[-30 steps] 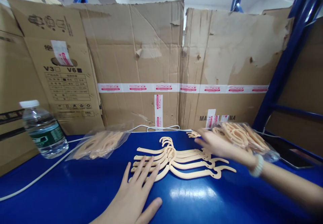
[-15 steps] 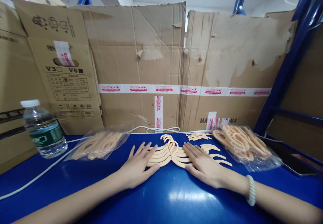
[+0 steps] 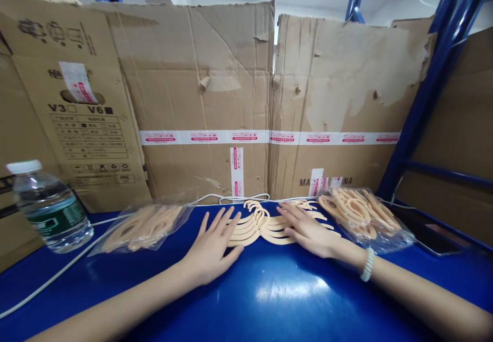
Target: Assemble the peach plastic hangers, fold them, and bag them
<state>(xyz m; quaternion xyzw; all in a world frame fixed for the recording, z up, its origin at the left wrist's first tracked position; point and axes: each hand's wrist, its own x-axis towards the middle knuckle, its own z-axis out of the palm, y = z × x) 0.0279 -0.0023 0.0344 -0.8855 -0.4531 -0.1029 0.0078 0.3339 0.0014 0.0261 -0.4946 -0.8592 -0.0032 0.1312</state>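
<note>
Several cream-coloured hangers (image 3: 277, 240) lie overlapped in a row on the blue tabletop, their curved hooks pointing toward the back. My left hand (image 3: 213, 249) is at their left ends, fingers stretched and spread, partly covering them. Over the right arms of the hangers lies my right hand (image 3: 311, 231), palm down with its fingers extended. Neither hand grips anything. Whether the palms press on the hangers or hover just above cannot be made out. More hanger hooks (image 3: 306, 205) show behind my right hand, partly hidden by it.
Clear plastic bags of similar hangers lie to the left (image 3: 144, 226) and right (image 3: 356, 213). A water bottle (image 3: 54, 213) stands at far left, beside a white cable (image 3: 50, 280). A dark flat device (image 3: 427, 234) lies at right. Cardboard sheets (image 3: 200, 100) wall off the back.
My right hand has shifted farther back over the hangers. My left fingers have also gone slightly toward the back. The camera view has turned a little to the right.
</note>
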